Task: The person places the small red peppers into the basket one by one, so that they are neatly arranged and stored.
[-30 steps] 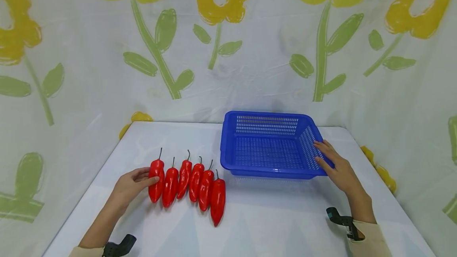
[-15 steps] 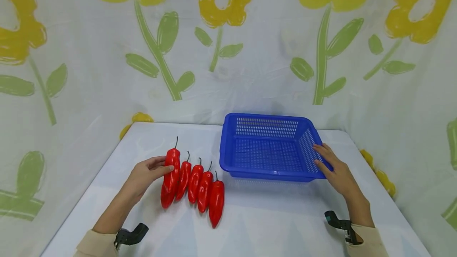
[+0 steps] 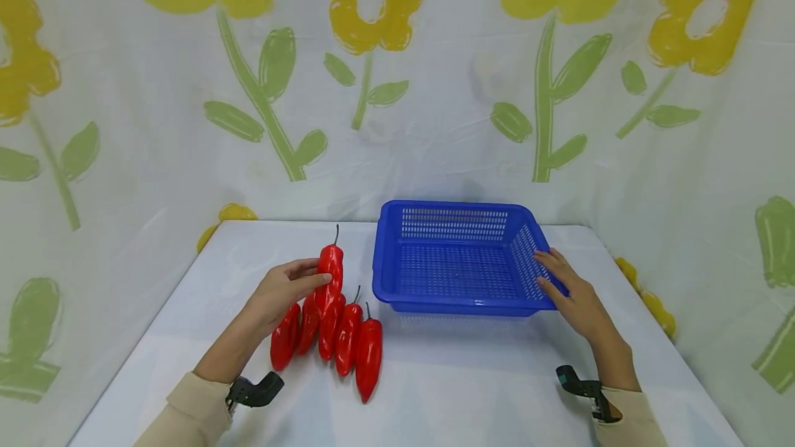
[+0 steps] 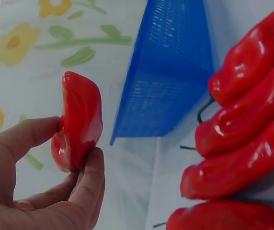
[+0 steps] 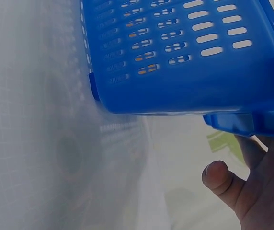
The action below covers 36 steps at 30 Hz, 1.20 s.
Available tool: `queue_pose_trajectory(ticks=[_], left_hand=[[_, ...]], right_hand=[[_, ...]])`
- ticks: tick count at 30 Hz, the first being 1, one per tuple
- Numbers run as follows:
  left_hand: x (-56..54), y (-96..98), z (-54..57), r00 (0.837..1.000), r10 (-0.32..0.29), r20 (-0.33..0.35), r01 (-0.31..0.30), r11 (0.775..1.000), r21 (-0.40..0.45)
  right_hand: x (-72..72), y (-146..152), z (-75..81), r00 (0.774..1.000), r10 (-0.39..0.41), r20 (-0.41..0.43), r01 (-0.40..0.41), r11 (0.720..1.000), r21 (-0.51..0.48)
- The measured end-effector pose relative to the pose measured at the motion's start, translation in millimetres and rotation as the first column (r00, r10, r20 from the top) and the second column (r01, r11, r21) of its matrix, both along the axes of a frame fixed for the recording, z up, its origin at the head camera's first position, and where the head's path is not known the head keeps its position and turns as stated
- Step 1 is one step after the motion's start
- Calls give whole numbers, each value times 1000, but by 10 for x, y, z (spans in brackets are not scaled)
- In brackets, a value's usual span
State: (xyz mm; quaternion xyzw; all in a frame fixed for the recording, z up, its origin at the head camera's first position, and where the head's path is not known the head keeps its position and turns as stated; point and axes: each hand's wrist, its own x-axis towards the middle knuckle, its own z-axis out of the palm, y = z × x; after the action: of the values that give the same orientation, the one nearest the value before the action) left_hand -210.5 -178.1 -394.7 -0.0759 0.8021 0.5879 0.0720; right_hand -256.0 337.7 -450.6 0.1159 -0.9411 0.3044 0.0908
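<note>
In the head view, my left hand (image 3: 282, 293) pinches a glossy red chili pepper (image 3: 334, 262) between thumb and fingers, its thin dark stem pointing up. The left wrist view shows this held pepper (image 4: 84, 115) raised apart from the others. Below it, several more red chili peppers (image 3: 369, 361) lie side by side in a slanting row, some partly hidden behind the held one. To their right stands a blue plastic basket (image 3: 456, 305) with slotted walls and a bare floor. My right hand (image 3: 574, 299) rests its extended fingers on the basket's right rim; its thumb (image 5: 217, 174) sticks out separately.
Everything lies on a white table (image 3: 472, 378). A pale curtain (image 3: 435, 150) printed with yellow flowers hangs behind and around it. Each wrist bears a black camera mount (image 3: 256, 390).
My left hand has lifted the leftmost chili pepper and carried it rightward over the row, nearer the basket. The right hand stays at the basket's rim.
</note>
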Motion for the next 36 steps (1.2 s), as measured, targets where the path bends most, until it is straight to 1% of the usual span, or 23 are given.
queue_pose_trajectory(ticks=[9, 15, 18, 23, 27, 31, 36], left_hand=[[-170, 249, 47, 999, -32, 3, 32, 996, 78], [-291, 444, 77, 999, -49, 11, 48, 995, 87], [-356, 513, 125, 997, -81, 18, 79, 993, 94], [-478, 617, 248, 990, -139, 12, 138, 986, 97], [-560, 752, 304, 986, -164, 12, 160, 974, 162], [-629, 916, 304, 982, -186, 28, 175, 958, 227], [-754, 1104, 291, 977, -209, 51, 191, 952, 238]], right_hand=[[24, 12, -14, 1000, 6, -8, -6, 1000, 11], [40, 16, -15, 1000, -2, 11, 2, 1000, 5], [32, 3, -6, 1000, 1, 10, -1, 1000, -3], [7, -22, 11, 1000, 4, -2, -4, 1000, -4], [1, -22, 24, 1000, 1, -6, -1, 1000, -2], [9, -8, 20, 1000, 0, 6, 0, 1000, -1], [15, 0, 5, 1000, 8, 13, -7, 1000, -11]])
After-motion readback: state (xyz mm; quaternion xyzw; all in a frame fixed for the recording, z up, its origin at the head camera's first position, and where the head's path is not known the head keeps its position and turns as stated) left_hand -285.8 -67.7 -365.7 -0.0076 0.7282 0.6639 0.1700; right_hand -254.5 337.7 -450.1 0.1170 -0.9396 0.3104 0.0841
